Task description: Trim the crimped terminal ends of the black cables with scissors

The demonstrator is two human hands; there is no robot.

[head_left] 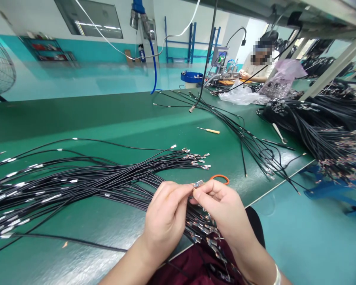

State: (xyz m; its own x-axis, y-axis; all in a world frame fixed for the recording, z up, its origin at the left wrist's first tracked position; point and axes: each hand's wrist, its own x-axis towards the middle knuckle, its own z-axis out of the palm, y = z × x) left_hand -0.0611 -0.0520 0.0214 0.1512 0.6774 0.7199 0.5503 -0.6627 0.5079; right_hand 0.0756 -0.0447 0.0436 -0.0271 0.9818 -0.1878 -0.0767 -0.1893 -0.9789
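Note:
My left hand (166, 215) and my right hand (222, 208) meet above the near edge of the green table (106, 118), fingers pinched together. Between the fingertips sits a small metal connector (198, 184) on the end of a black cable. Under both hands lies a bundle of black cables with metal ends (201, 229), running off the table edge toward my lap. A large spread of black cables (77, 182) stretches left across the table, its connector tips (195, 158) just beyond my hands. An orange rubber band (221, 178) lies beside the right hand.
A yellow-handled small tool (209, 130) lies mid-table. More black cables (255, 146) fan out to the right, with a heap (323, 122) beyond. A seated person (259, 65) works at the far end beside plastic bags (243, 95). A fan (0, 67) stands left.

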